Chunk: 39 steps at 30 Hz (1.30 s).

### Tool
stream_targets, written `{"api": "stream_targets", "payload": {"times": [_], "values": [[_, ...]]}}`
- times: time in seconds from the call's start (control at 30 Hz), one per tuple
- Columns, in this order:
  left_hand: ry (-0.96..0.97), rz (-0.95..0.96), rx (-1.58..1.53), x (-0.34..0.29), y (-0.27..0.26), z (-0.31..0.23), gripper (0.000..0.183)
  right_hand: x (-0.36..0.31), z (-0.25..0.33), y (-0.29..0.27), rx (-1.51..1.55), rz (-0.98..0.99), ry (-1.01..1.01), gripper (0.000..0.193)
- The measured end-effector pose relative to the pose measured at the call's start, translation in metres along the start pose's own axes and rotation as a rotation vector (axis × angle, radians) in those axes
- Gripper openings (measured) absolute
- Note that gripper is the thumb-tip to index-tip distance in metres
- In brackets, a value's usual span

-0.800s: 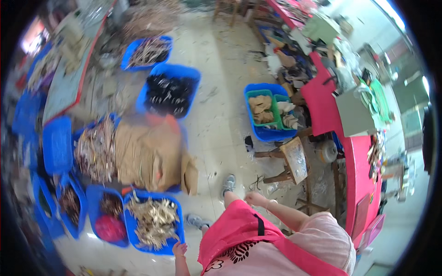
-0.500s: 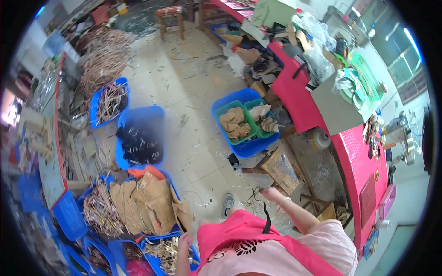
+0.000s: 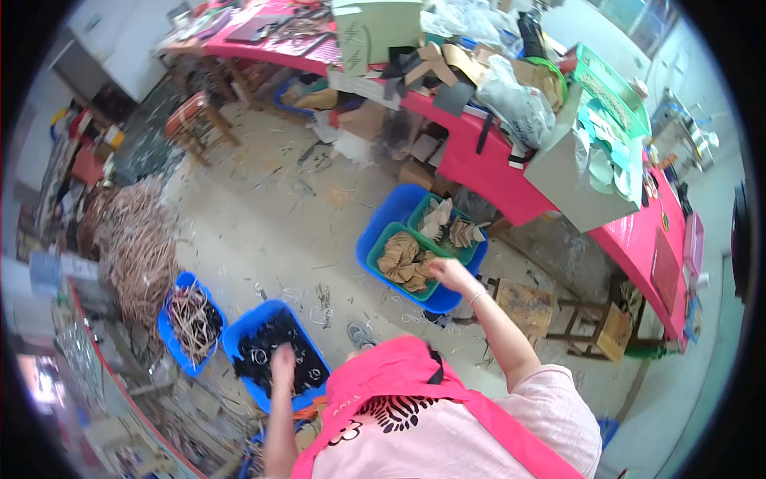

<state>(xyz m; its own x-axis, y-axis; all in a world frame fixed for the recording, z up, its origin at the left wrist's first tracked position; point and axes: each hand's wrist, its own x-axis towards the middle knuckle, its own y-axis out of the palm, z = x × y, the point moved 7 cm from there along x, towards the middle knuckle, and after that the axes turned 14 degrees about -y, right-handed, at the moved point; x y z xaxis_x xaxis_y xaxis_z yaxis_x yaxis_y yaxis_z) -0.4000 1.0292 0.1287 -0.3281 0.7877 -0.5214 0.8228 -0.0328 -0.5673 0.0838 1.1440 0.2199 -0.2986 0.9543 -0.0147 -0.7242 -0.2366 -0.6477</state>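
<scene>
Right hand point(image 3: 453, 275) nearer green basket point(image 3: 384, 239) | fingers point(image 3: 438, 269): can't tell, either side | pink apron point(image 3: 399, 359) lettered

Right arm point(image 3: 507, 339) extended, left arm point(image 3: 279, 427) lower

The right hand point(image 3: 453, 274) is out in front of the body, palm side downward, its fingers bent; the wrist point(image 3: 477, 297) is nearly in line with the bare forearm. The left hand point(image 3: 282, 366) is nearer the torso, on the person's left, and motion-blurred, so its finger pose cannot be made out. The two hands are well apart.
</scene>
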Motion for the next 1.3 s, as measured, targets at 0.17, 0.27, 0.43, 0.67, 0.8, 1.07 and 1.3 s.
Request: {"api": "stream_targets", "payload": {"times": [0.17,0.27,0.43,0.67,0.8,1.07,1.3], "values": [[0.739,0.223,0.102,0.107,0.041,-0.424,0.032,0.045,-0.015,-0.099,0.276,-0.447,0.154,0.019],[0.989,0.363,0.091,0.049,0.094,-0.591,0.03,0.069,-0.022,-0.165,0.581,-0.722,0.227,0.019],[1.577,0.519,0.269,-0.039,0.192,-0.684,0.018,0.121,-0.075,-0.269,0.336,-0.97,0.278,0.026],[1.82,0.166,0.699,-0.026,0.305,-0.767,0.028,0.179,-0.158,-0.347,-0.202,-1.044,0.527,0.054],[2.032,0.183,0.762,-0.003,0.393,-0.806,0.032,0.184,-0.188,-0.368,-0.403,-1.131,0.498,0.057],[2.037,0.485,1.399,0.089,0.447,-0.851,0.011,0.213,-0.228,-0.412,-0.053,-1.048,0.897,0.042],[2.201,0.743,1.135,0.083,0.409,-0.866,0.014,0.154,-0.24,-0.461,-0.402,-1.042,0.843,0.038]]}}
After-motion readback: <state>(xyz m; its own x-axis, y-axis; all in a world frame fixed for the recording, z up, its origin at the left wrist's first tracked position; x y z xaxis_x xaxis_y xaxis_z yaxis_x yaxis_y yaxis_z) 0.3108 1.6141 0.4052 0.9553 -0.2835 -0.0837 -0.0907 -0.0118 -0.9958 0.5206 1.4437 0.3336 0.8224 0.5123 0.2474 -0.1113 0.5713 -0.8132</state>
